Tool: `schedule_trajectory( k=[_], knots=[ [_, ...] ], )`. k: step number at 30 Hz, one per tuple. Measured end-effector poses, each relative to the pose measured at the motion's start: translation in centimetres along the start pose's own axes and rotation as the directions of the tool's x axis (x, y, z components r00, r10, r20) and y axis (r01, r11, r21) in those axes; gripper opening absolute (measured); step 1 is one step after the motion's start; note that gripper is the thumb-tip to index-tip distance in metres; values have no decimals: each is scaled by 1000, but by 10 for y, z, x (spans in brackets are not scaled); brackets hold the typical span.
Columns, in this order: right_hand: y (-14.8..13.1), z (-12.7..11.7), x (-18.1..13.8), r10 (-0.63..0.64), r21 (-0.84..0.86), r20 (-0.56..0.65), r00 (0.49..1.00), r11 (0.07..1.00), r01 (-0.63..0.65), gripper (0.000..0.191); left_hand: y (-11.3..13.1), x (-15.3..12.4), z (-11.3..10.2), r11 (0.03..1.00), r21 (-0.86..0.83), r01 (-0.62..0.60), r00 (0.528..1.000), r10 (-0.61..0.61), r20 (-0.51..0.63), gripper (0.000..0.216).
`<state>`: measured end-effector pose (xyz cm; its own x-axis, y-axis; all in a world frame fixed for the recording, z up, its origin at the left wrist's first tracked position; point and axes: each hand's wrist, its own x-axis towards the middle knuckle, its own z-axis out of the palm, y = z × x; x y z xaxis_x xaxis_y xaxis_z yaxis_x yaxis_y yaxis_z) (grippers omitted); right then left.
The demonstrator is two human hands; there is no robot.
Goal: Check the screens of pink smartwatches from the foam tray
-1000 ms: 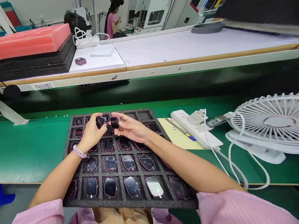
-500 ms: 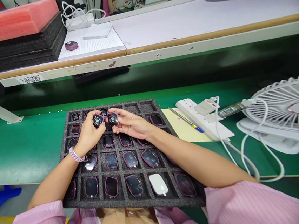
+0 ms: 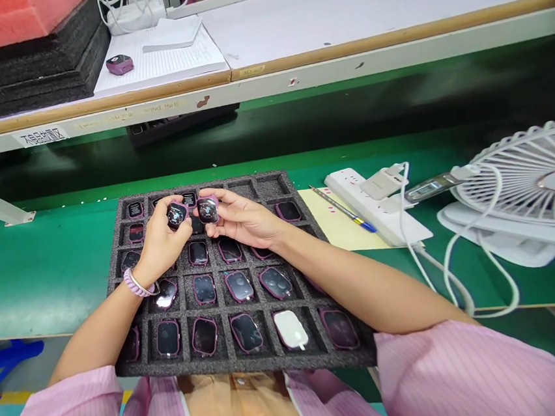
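Observation:
A black foam tray [image 3: 126,366] with many pockets lies in front of me, most pockets holding small purple-framed watch bodies [image 3: 238,285]. My left hand [image 3: 160,242] pinches one watch body [image 3: 177,215] above the tray's far rows, its lit screen facing me. My right hand [image 3: 244,221] grips a second watch body [image 3: 207,209] right beside the first, screen also lit. One pocket in the near row holds a unit showing white [image 3: 290,329].
A white power strip [image 3: 381,214] with plugs and cables, a pen [image 3: 344,210] on yellow paper and a white fan [image 3: 535,190] lie to the right. Beyond the green belt, a shelf carries black foam sheets [image 3: 23,69], paper and another watch body [image 3: 119,64].
The view has tilted downward, so the back of the room has dropped out of sight. Both watch bodies turned from dark to lit screens facing me; the hands stay together over the far rows.

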<state>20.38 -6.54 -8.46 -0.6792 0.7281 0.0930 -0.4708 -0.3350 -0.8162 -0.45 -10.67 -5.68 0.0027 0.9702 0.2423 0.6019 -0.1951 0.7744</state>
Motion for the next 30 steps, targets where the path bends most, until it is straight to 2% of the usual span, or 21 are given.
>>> schedule_trajectory(
  k=[14, 22, 30],
  knots=[
    [0, 2, -1, -19, 55, 76, 997, 998, 15, 53, -7, 1, 3, 994, -25, -107, 993, 106, -48, 41],
    [1, 2, -2, -28, 45, 75, 997, 999, 25, 50, -7, 2, 2, 986, -34, -165, 985, 163, -57, 39],
    [2, 1, -2, -23, 24, 60, 998, 999, 22, 51, -10, 1, 4, 987, -17, -161, 985, 160, -65, 39]
  ],
)
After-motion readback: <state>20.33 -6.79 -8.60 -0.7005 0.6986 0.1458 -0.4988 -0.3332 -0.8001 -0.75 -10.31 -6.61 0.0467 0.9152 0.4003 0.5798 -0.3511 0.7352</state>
